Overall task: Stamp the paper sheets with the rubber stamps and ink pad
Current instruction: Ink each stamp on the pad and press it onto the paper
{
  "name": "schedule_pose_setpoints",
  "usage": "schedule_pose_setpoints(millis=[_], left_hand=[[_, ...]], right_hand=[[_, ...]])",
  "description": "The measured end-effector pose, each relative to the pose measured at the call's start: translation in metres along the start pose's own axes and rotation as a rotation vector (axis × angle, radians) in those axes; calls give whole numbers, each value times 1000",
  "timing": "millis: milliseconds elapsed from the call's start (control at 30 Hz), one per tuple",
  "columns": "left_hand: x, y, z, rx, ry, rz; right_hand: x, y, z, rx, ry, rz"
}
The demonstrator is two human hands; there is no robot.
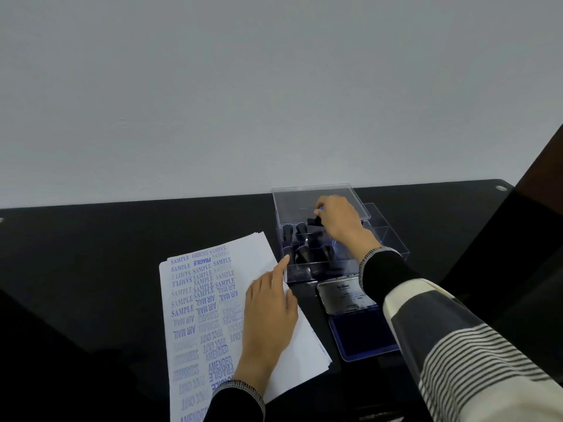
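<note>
A stack of white paper sheets (pixel 195 303) lies on the black table, its top sheet covered with blue stamped words. My left hand (pixel 271 312) rests flat on the stack, index finger stretched toward the box. A clear plastic box (pixel 393 248) with its lid raised holds several black rubber stamps (pixel 301 251) in compartments. My right hand (pixel 341 220) reaches into the back of the box and grips a black stamp (pixel 315 221). An open ink pad (pixel 362 336) with a blue pad and a silver lid lies in front of the box, partly under my right forearm.
The black table (pixel 91 254) stands against a plain white wall. A dark piece of furniture (pixel 542 184) rises at the right edge. My right sleeve, striped cream and grey, crosses the lower right of the view.
</note>
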State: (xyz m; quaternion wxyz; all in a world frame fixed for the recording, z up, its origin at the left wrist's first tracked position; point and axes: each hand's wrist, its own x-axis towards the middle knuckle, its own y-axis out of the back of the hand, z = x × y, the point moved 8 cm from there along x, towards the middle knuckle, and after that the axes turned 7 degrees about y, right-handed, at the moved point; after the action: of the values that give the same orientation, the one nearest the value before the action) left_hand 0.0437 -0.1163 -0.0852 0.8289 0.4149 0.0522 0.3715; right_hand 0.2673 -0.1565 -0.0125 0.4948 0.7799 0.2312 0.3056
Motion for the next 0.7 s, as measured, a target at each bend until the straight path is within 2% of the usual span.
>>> schedule_pose_setpoints(millis=[300,500,700], left_hand=[[0,0,0,1,2,2],[0,1,1,9,-10,1],[0,1,1,4,-8,0]], right_hand=[[2,-7,-5,-12,106,-110],[-2,1,-22,-73,200,-42],[1,0,-27,-157,246,-85]])
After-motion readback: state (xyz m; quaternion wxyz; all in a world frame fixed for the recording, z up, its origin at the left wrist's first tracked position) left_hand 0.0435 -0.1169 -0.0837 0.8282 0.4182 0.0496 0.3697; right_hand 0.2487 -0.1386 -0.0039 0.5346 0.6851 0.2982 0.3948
